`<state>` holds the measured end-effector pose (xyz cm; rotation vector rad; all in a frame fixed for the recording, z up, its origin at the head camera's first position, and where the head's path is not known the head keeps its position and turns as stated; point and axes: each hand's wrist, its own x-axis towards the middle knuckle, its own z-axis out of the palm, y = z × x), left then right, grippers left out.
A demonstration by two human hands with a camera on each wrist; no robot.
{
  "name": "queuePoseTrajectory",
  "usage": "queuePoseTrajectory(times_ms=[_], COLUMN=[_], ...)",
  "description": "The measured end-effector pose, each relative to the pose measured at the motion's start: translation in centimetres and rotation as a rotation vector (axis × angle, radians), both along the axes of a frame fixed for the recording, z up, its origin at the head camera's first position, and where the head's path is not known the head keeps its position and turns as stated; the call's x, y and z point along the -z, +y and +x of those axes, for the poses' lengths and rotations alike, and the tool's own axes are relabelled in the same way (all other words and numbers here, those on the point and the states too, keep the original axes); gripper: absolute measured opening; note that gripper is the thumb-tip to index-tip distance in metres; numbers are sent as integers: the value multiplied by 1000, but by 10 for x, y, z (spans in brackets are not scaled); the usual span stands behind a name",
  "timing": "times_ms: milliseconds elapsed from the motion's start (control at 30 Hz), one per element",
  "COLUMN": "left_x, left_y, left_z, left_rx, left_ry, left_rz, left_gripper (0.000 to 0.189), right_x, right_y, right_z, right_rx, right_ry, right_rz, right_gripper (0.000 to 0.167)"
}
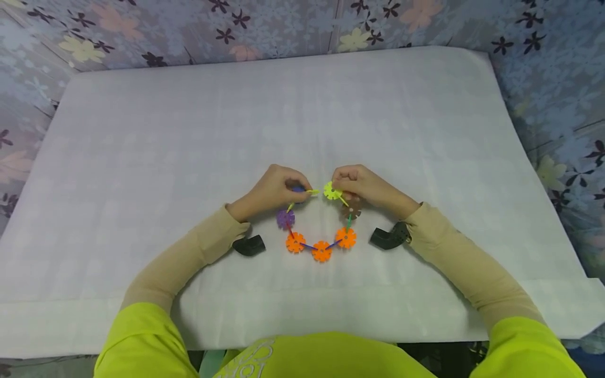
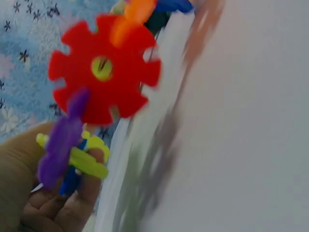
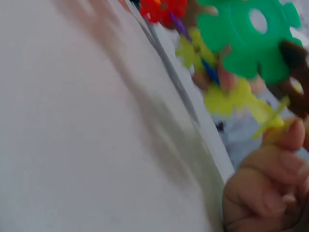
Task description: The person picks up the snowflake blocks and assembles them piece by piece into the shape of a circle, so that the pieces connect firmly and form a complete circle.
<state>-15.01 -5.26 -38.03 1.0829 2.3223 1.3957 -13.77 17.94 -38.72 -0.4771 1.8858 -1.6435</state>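
A chain of notched plastic discs in several colours curves between the hands. My left hand (image 1: 279,185) pinches a blue disc (image 1: 298,189) near one end, from which a yellow disc (image 1: 314,192) sticks out edge-on. At the other end, my right hand (image 1: 367,185) pinches a bright yellow disc (image 1: 329,191). A small gap separates the two ends. Between them run a purple disc (image 1: 285,219), orange discs (image 1: 322,252) and a brown disc (image 1: 352,211). A red disc (image 2: 77,53) looms in the left wrist view, a green disc (image 3: 219,29) in the right wrist view.
A white cloth-covered table (image 1: 189,131) spreads under the hands. Black wrist-worn devices (image 1: 249,245) show below both wrists. Flowered fabric (image 1: 293,31) surrounds the table's back and sides. The person's yellow-green shirt (image 1: 321,357) is at the front edge.
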Motion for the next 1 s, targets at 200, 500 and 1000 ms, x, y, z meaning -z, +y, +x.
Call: queuePoseTrajectory(times_ms=[200,500,1000], left_x=[-4,-7,-9], left_y=[-3,-1,0], left_z=[-1,2,7], left_rx=[4,10,-11], left_ry=[-23,-23,-14], left_rz=[23,19,44], left_gripper=[3,3,4], right_x=[-1,0,1], right_y=[-2,-2,-6], right_z=[-1,-3,-9], right_rx=[-46,-62,-134], right_ry=[9,4,65], right_rz=[-9,-21,-36], right_gripper=[16,19,17])
